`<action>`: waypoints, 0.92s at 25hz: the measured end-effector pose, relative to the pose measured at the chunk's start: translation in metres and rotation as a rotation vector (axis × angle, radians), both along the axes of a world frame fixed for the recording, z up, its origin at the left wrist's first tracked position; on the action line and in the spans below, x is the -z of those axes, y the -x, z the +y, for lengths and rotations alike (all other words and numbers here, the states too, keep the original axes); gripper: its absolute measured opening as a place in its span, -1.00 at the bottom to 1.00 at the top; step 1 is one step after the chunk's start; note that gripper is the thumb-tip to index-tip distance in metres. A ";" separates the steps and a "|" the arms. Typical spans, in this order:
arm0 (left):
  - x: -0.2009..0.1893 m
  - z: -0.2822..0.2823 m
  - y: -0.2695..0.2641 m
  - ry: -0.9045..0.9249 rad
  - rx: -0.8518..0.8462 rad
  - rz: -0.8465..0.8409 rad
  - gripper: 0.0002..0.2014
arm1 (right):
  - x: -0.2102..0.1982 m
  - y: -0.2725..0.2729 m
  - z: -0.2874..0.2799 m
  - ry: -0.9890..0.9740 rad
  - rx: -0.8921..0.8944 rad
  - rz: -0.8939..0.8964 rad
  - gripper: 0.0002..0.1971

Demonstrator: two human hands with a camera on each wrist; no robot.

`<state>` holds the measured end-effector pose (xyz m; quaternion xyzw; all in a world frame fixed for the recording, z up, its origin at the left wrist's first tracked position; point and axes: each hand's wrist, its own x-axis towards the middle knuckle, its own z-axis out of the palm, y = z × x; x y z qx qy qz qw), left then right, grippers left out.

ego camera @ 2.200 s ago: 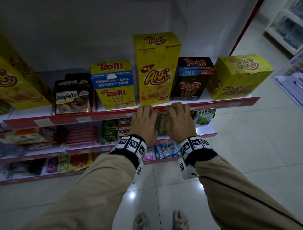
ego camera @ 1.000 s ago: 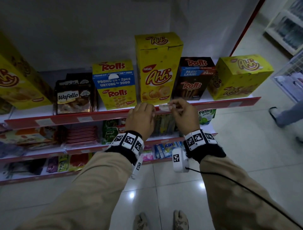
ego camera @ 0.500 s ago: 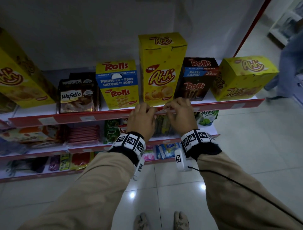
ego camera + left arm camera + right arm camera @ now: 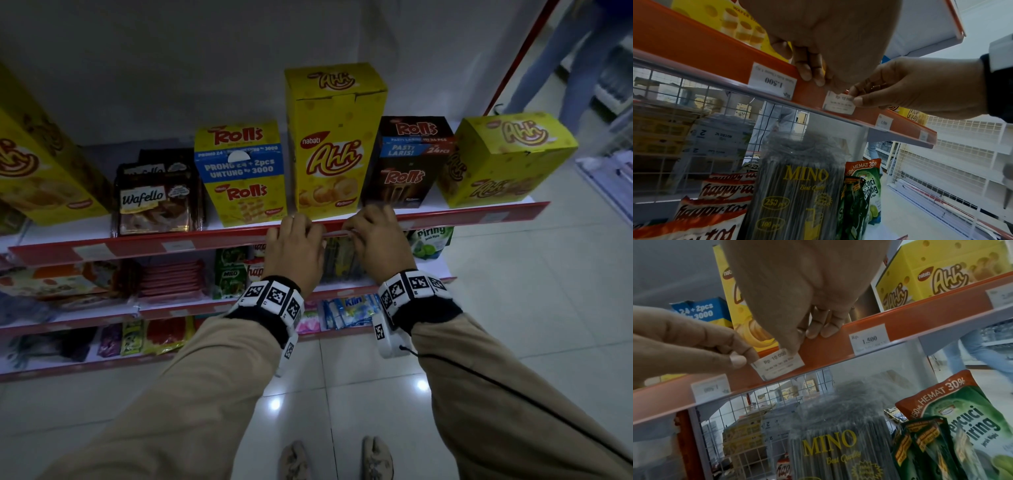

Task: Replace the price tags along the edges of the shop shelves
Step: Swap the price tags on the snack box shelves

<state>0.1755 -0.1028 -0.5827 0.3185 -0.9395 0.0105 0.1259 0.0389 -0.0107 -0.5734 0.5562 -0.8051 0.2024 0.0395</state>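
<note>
Hands: two, the left hand (image 4: 295, 251) and the right hand (image 4: 376, 245), both at the shelf edge (image 4: 137, 244), near 12 o'clock of the head view.
Yellow Ahh boxes: three, at 9 o'clock (image 4: 37, 168), at 12 o'clock (image 4: 334, 137), at 2 o'clock (image 4: 503, 161).
Rolls boxes: two, one yellow (image 4: 241, 171) and one dark (image 4: 407, 164).
Wafello packs: one in front (image 4: 156, 202); behind it I cannot count.
Price tags in the right wrist view: four, with the "Rp. 10.000" tag (image 4: 778, 365) between the hands.
Shelf levels in the head view: three.
Feet: two, at 6 o'clock.
</note>
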 end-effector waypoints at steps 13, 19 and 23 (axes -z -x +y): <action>0.001 -0.003 -0.003 0.004 0.046 -0.025 -0.74 | 0.006 -0.005 0.005 0.023 0.039 0.046 -0.81; 0.007 -0.004 -0.004 0.022 0.046 0.027 -0.73 | 0.011 -0.004 0.007 0.036 0.050 0.038 -0.76; 0.005 -0.002 -0.005 -0.019 0.015 0.043 -0.72 | 0.012 -0.006 0.014 0.050 0.035 0.017 -0.69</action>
